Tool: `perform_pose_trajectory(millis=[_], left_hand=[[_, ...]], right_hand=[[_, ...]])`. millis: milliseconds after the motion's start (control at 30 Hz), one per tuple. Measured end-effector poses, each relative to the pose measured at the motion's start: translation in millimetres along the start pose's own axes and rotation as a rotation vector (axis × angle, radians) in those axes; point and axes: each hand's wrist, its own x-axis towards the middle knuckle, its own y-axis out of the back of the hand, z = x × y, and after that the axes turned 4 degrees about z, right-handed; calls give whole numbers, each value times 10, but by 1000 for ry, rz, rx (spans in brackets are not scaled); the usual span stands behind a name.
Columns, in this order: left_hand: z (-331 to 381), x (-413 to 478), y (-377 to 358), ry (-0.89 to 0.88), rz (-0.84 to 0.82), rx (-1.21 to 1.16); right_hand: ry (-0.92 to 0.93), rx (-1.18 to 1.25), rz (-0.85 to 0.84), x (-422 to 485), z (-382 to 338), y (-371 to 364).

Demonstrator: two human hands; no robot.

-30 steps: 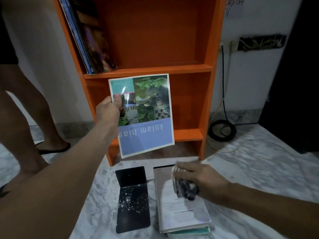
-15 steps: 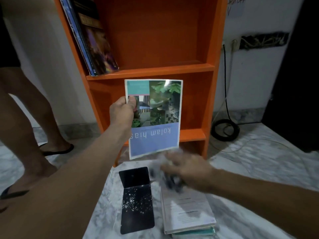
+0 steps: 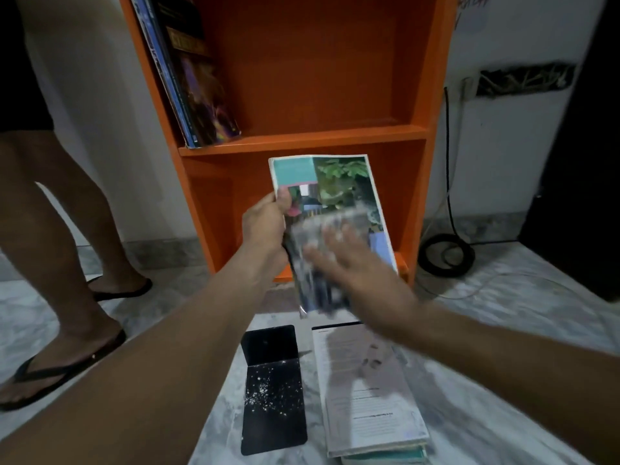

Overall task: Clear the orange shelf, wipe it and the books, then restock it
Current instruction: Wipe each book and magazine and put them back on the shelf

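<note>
At the far left another person's legs (image 3: 67, 203) stand in flip-flops, taking no part. On the orange shelf (image 3: 302, 137), a few books (image 3: 198, 92) lean against the left wall of the upper compartment, so restocking seems to have begun there. The compartments below show no books in the parts that can be seen.

In front of the lower compartment the left hand (image 3: 265, 223) holds a booklet (image 3: 342, 182) upright in the air, thumb on the cover and fingers curled round its left edge. A pale cloth (image 3: 315, 260) lies against the cover's lower half under the right hand (image 3: 365, 276). That hand is too blurred to tell whether its fingers grip the cloth or only press it flat.

Below, on the marble floor (image 3: 503, 317), a black bookend (image 3: 273, 397) stands beside a stack of books (image 3: 365, 397). Whether those are wiped cannot be told. A coiled cable (image 3: 446, 255) lies to the right of the shelf.

By my reckoning, clearing is done and the work is midway: this booklet is being wiped, and the stack and bookend have yet to go back.
</note>
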Motion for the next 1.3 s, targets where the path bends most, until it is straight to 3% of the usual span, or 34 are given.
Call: perform_pose_trajectory(millis=[67, 100, 133, 200, 300, 367, 467, 567, 667, 733, 833, 933, 1000, 1133, 1233, 1300], left_hand=[[-11, 84, 125, -59, 35, 98], [-6, 103, 166, -62, 32, 102], [5, 110, 191, -54, 35, 106], [36, 90, 193, -27, 37, 112], [52, 0, 129, 63, -1, 24], [45, -47, 42, 94, -91, 8], [81, -115, -110, 125, -118, -40], [126, -152, -121, 142, -36, -98], [143, -96, -12, 100, 58, -96], [180, -59, -24, 76, 131, -61], [224, -35, -108, -44, 265, 126], [142, -23, -148, -100, 289, 221], [82, -3, -161, -104, 308, 237], [-8, 52, -165, -73, 369, 198], [-65, 80, -129, -58, 399, 205], [-100, 113, -99, -41, 417, 198]], right_hand=[[185, -30, -329, -408, -85, -158], [250, -36, -419, -502, -95, -128], [244, 0, -396, -492, -114, -13], [68, 183, -157, -287, -125, 250], [-100, 171, 419, 316, 74, 663], [-197, 129, 553, 688, 190, 834], [-279, 203, 328, 723, 162, 603], [-169, 144, 111, 114, -68, 139], [68, 28, -380, -489, -202, -194], [187, -72, -597, -674, -202, -279], [-59, 103, -675, -664, -137, -262], [-326, 226, -681, -525, -77, -222], [-442, 302, -785, -445, -57, -235], [-576, 416, -1010, -510, 27, -437], [-550, 244, -1088, -656, 130, -717], [-478, 125, -1046, -674, 153, -816]])
